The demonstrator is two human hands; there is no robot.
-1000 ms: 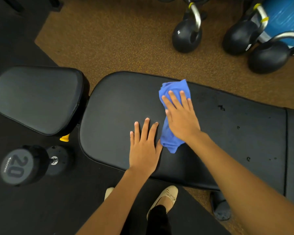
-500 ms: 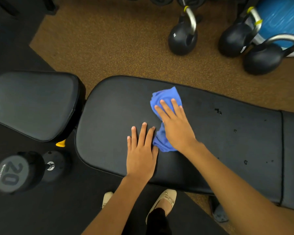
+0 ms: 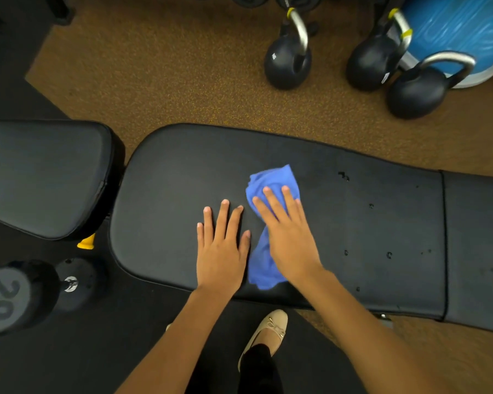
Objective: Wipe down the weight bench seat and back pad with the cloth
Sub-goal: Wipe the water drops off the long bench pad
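Observation:
The long black back pad [image 3: 367, 223] of the weight bench runs across the middle of the view, with small nicks in its surface toward the right. The shorter black seat pad [image 3: 40, 177] sits at the left, separated by a narrow gap. A crumpled blue cloth [image 3: 271, 183] lies on the back pad under my right hand [image 3: 289, 237], which presses flat on it with fingers spread. My left hand [image 3: 222, 248] rests flat on the bare pad just left of the cloth, fingers apart, holding nothing.
Three black kettlebells [image 3: 288, 62] stand on the brown floor beyond the bench, beside a blue ball [image 3: 456, 29]. A 20-marked dumbbell [image 3: 20, 294] lies at the lower left on black matting. A yellow knob [image 3: 86, 242] sits under the gap. My beige shoe [image 3: 268, 331] is below the bench.
My right hand has slid the cloth toward me and slightly left across the back pad. My left hand has stayed planted on the pad.

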